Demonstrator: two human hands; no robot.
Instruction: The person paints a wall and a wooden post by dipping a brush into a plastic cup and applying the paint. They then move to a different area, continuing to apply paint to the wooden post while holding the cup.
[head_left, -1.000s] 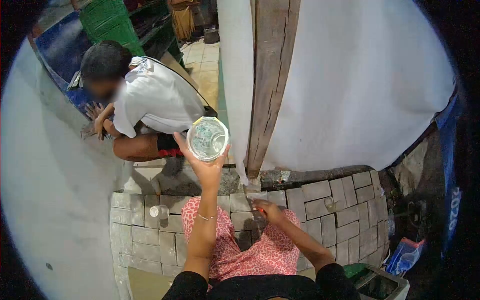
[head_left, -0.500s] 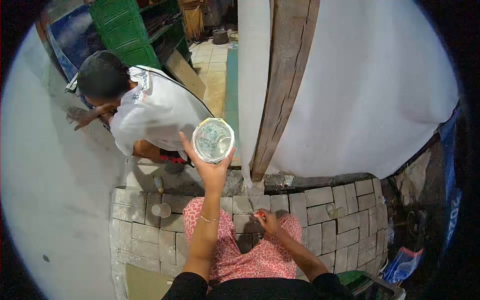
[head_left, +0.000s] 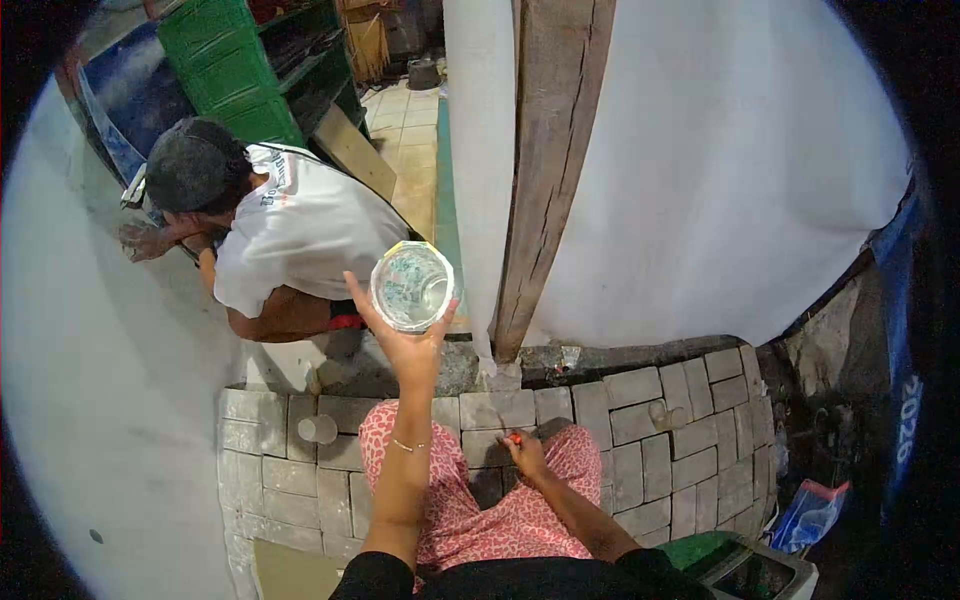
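Observation:
My left hand (head_left: 408, 348) is raised in front of me, fingers and thumb wrapped round a clear plastic cup (head_left: 410, 290). The cup has a pale rim and greenish marks showing inside it. Lower down, by my right knee, my right hand (head_left: 528, 458) is closed on a small thin tool with a red handle (head_left: 515, 438). Its thin end points up and away from me, too fine to name its kind. Pink patterned trousers (head_left: 500, 515) cover my legs beneath both arms.
A person in a white shirt (head_left: 310, 225) crouches ahead on the left, hands at the wall. A wooden post (head_left: 550, 190) and white sheet (head_left: 720, 180) stand in front. On the paving (head_left: 285, 480) are a small cup (head_left: 318, 429) and a clear cup (head_left: 665, 413).
The view has shifted slightly, so the post and doorway sit further left. The crouching person's head and arms have moved a little. Both my hands keep their holds.

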